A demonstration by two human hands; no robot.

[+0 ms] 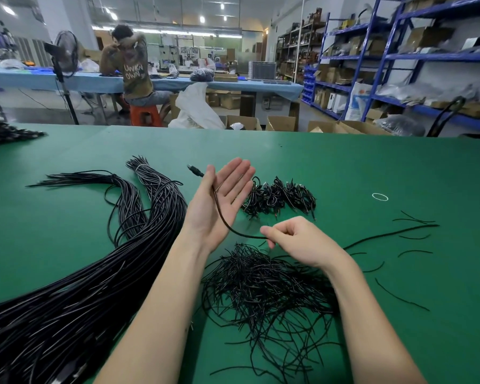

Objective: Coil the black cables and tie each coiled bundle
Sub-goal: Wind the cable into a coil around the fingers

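Note:
One black cable point(224, 220) runs across the palm of my left hand point(219, 200), which is held up flat with straight fingers. Its plug end point(195, 171) sticks out past the thumb. My right hand point(291, 239) pinches the same cable lower down, and the rest of it trails right over the green table point(344, 167). A pile of coiled, tied bundles point(280, 196) lies just behind my hands. A big sheaf of long uncoiled cables point(94, 273) lies to the left. Thin black tie wires point(263, 284) lie heaped under my right forearm.
A white rubber band point(380, 197) lies at the right, with loose tie wires point(410, 236) scattered near it. More cables point(6, 133) rest at the far left edge. Beyond the table a person point(135, 70) sits at another bench; blue shelves point(399, 56) stand at the right.

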